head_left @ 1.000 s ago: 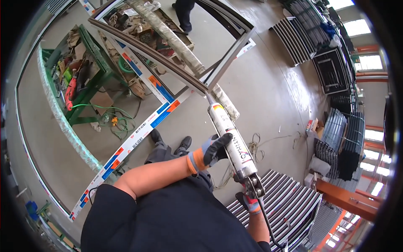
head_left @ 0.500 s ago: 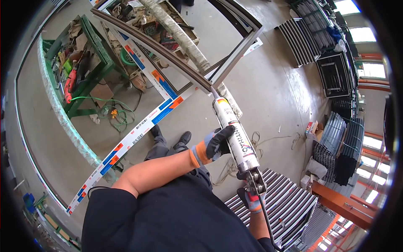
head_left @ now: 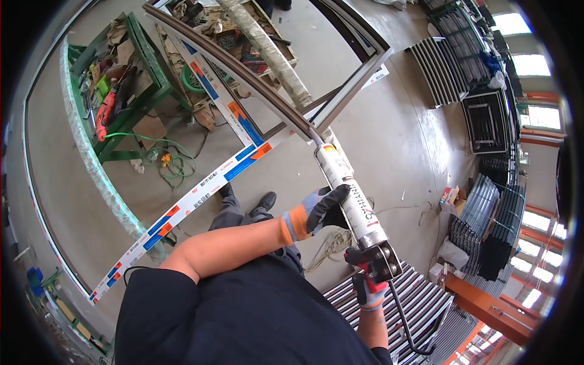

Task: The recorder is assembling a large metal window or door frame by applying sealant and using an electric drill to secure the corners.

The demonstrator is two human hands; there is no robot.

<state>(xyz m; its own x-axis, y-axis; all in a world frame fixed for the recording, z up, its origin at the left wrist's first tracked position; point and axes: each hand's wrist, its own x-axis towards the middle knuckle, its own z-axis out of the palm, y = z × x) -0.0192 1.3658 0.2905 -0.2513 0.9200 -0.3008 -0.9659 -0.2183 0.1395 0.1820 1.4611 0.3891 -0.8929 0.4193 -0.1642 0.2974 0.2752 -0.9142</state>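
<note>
The brown window frame (head_left: 267,102) seems to be getting sealed at its corner, where the tip of the sealant gun (head_left: 353,198) is held. For the next move, a steady tip and an even squeeze are called for. The handle is gripped by the right hand (head_left: 368,281); the tube is clasped by the left hand (head_left: 322,213). One gun, one green table (head_left: 152,61), one red power tool (head_left: 105,115) and two shoes (head_left: 265,201) are seen.

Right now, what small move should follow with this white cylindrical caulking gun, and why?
Perhaps squeeze gently: your gloved right hand grips the rear of the gun, your gloved left hand steadies it, and its tapered nozzle sits at the brown frame corner.
</note>
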